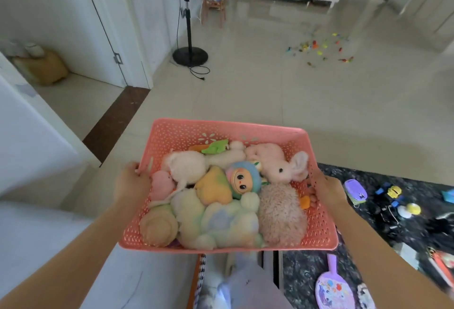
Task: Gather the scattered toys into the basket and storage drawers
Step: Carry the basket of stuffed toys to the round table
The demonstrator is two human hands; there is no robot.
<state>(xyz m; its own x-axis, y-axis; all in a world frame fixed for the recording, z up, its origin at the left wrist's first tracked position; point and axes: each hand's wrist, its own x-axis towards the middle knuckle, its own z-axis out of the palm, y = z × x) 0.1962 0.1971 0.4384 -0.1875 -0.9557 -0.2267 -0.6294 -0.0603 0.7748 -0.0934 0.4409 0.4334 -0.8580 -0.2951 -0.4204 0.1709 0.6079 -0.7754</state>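
Head view: the basket (228, 132), pink and perforated, is carried in the air over the floor (245, 92), its long axis running away from the person. The left hand (131, 182) grips the left rim and the right hand (328, 189) grips the right rim, each grip closed around its edge near the far corners. Soft toys (221, 193) fill the basket. Small coloured toys (319, 47) lie scattered on the floor well ahead and to the right, nearer the right hand. More toys (393, 195) rest on the dark surface (307, 267) just beside the basket's right edge. Judgement: collection continues rightward.
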